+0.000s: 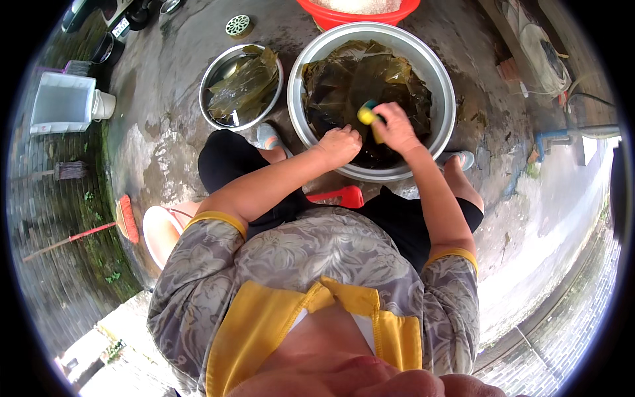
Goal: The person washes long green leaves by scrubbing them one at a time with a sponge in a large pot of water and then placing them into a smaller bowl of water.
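A large metal basin (445, 94) stands on the floor before me, full of broad, dark green-brown leaves (327, 84) that look wet. Over its near side, my left hand (341, 146) has curled fingers pinched at the near end of a leaf (366, 82); the fingertips and that end are hidden. My right hand (395, 128) grips a yellow-and-green scrubbing brush (367, 115), blurred, just above the leaves and close to the left hand.
Left of the basin, a smaller metal bowl (202, 84) holds more leaves in water. A red tub (342, 19) of white grains touches the basin's far side. My knees flank the basin. A red plastic handle (351, 196), a broom (128, 218) and a plastic crate (64, 101) lie around.
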A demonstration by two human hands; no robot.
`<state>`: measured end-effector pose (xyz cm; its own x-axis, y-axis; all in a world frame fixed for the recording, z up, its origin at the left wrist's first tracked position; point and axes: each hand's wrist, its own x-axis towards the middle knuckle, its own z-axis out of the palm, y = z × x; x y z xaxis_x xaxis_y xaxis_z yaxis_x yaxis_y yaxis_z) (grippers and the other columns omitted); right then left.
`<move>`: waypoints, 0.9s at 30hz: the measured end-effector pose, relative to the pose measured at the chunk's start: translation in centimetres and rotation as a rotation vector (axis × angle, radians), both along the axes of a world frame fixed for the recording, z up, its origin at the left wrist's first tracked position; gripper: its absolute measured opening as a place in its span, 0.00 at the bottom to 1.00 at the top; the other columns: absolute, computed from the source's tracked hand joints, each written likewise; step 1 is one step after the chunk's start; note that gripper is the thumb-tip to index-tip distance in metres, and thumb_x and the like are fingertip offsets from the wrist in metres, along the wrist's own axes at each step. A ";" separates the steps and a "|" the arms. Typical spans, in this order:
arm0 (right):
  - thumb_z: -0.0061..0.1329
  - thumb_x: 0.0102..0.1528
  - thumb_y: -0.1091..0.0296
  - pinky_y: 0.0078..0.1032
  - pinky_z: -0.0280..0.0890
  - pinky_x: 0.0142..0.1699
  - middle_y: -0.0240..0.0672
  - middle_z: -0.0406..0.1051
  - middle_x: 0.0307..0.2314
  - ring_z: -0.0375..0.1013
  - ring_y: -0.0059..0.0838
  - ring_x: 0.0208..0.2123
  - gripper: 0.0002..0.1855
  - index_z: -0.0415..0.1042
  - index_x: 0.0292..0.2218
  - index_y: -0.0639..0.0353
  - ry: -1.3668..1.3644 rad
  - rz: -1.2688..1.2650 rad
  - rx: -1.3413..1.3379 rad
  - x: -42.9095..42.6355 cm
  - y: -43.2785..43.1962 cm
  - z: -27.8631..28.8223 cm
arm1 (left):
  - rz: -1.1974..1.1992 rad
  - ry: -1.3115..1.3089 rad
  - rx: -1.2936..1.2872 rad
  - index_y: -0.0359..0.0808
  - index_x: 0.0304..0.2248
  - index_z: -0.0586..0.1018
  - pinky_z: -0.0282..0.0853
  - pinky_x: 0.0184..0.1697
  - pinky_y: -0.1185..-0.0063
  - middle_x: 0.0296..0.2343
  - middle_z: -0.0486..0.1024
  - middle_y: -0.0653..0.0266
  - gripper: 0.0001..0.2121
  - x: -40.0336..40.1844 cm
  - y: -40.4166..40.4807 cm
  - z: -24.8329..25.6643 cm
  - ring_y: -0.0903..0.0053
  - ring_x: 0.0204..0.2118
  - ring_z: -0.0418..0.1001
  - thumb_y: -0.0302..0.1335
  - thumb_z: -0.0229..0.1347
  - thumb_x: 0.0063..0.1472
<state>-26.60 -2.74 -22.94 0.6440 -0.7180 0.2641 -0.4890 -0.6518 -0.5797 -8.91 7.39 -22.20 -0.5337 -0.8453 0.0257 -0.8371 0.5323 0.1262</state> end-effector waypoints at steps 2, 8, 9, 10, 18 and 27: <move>0.51 0.44 0.69 0.35 0.61 0.44 0.38 0.65 0.32 0.65 0.44 0.39 0.14 0.68 0.36 0.51 0.119 0.175 0.089 1.8 0.9 -1.5 | 0.017 -0.004 0.125 0.35 0.25 0.74 0.70 0.32 0.72 0.24 0.74 0.60 0.05 -0.2 -0.2 -0.1 0.66 0.29 0.74 0.25 0.47 0.49; 0.47 0.45 0.68 0.33 0.59 0.45 0.33 0.65 0.33 0.64 0.34 0.41 0.12 0.70 0.35 0.44 0.463 0.124 -0.071 4.3 0.7 -3.1 | -0.060 0.053 0.296 0.35 0.26 0.73 0.70 0.32 0.71 0.25 0.74 0.59 0.05 1.1 1.1 2.9 0.65 0.30 0.74 0.25 0.47 0.52; 0.45 0.45 0.69 0.33 0.59 0.44 0.33 0.65 0.33 0.64 0.34 0.40 0.12 0.71 0.34 0.44 0.440 0.061 -0.122 4.4 0.6 -3.3 | -0.083 0.067 0.309 0.35 0.27 0.73 0.70 0.33 0.71 0.26 0.74 0.59 0.05 1.3 1.6 4.1 0.65 0.31 0.74 0.26 0.46 0.52; 0.45 0.45 0.69 0.33 0.59 0.43 0.33 0.65 0.33 0.64 0.34 0.40 0.11 0.71 0.33 0.45 0.444 -0.009 -0.127 4.1 0.4 -3.5 | -0.125 0.080 0.353 0.34 0.32 0.73 0.70 0.36 0.72 0.30 0.74 0.59 0.08 1.9 1.9 6.0 0.66 0.35 0.74 0.26 0.46 0.53; 0.46 0.45 0.67 0.35 0.59 0.44 0.35 0.64 0.35 0.64 0.37 0.41 0.13 0.70 0.37 0.46 0.488 -0.411 -0.041 2.9 -1.3 -3.2 | -0.086 0.324 -0.116 0.36 0.35 0.76 0.71 0.33 0.75 0.29 0.75 0.61 0.09 9.7 2.2 19.9 0.68 0.32 0.74 0.27 0.48 0.55; 0.48 0.46 0.66 0.37 0.59 0.45 0.37 0.64 0.36 0.63 0.40 0.42 0.14 0.69 0.38 0.46 0.487 -0.422 -0.009 3.2 -1.2 -3.2 | 0.609 0.984 -0.005 0.32 0.33 0.75 0.68 0.22 0.85 0.22 0.75 0.66 0.10 21.5 -2.9 28.9 0.83 0.20 0.72 0.29 0.45 0.62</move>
<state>-23.40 -3.97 -26.11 0.3545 -0.9349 0.0199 -0.9101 -0.3498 -0.2221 12.55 4.47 6.72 0.2142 -0.9545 0.2077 -0.4961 0.0768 0.8649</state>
